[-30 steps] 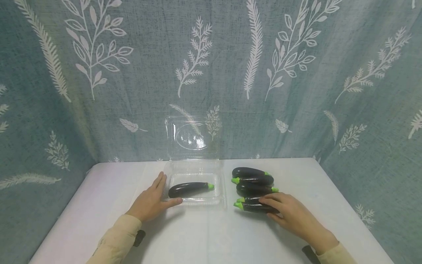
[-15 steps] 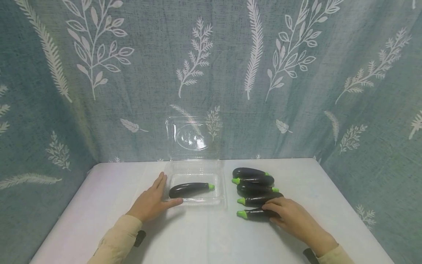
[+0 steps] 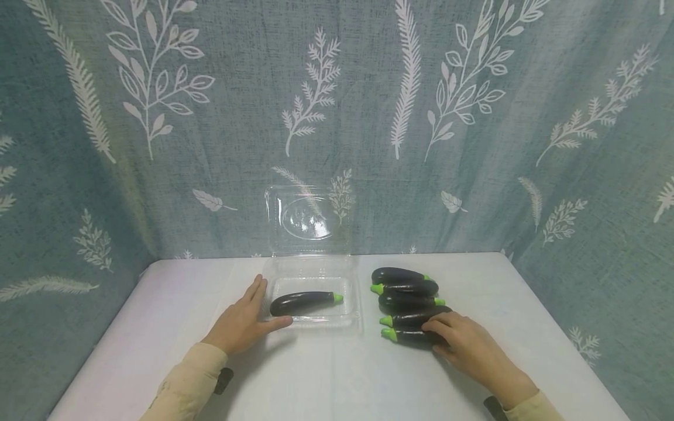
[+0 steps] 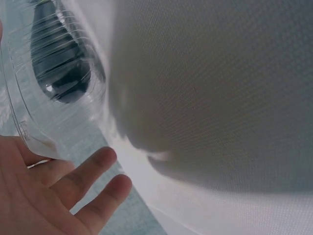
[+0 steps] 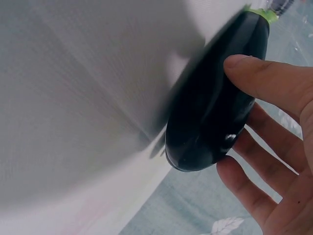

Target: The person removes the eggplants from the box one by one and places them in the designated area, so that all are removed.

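In the head view, my right hand [image 3: 466, 348] grips the nearest of several dark purple eggplants, this eggplant [image 3: 416, 337] lying with its green stem end to the left. The right wrist view shows the thumb on one side of the same eggplant [image 5: 215, 98] and fingers against the other. A clear plastic clamshell container [image 3: 350, 324] stands to the left, its lid [image 3: 308, 219] raised at the back. One eggplant [image 3: 300, 302] lies inside it. My left hand [image 3: 239, 324] rests at the container's left front corner, fingers straight along the side and thumb at the front rim.
Behind the held one, more eggplants [image 3: 402, 286] lie in a close row, stems pointing alternate ways. A white cloth covers the table [image 3: 326, 374]. Blue-green curtains [image 3: 237, 117] with white leaf patterns stand at the back and both sides.
My right hand has drawn the nearest eggplant toward the front, away from the row, then slightly back toward it. My left hand and the container have stayed in place.
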{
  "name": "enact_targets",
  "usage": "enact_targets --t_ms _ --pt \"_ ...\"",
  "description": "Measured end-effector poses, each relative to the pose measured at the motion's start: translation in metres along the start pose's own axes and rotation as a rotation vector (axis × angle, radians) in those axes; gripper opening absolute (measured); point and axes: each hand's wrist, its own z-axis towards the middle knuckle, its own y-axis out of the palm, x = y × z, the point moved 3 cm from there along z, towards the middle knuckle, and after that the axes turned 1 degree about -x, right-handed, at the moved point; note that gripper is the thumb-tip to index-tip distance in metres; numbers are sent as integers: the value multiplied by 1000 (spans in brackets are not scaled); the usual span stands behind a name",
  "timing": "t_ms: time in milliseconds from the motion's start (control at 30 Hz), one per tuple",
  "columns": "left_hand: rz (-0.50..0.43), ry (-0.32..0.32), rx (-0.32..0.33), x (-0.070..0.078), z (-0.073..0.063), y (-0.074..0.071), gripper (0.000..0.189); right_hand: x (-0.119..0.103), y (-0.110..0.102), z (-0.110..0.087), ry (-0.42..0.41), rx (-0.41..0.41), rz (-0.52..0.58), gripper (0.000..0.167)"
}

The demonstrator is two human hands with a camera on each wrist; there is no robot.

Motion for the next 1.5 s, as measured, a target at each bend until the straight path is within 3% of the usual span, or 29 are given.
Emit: enact_targets --t_ms 433,800,967,1167,1500 --pt "-11 2 -11 0 0 0 119 0 -1 1 4 8 -2 55" --pt "-12 2 -11 1 -1 -1 121 0 -6 5 90 8 0 32" --pt "-15 2 -15 0 0 0 123 -3 -14 8 151 18 35 32" --pt "-15 8 -4 -1 1 -1 122 -7 -17 18 144 73 91 38" --pt "-23 1 -8 -3 0 1 122 -12 -20 37 162 70 141 41"
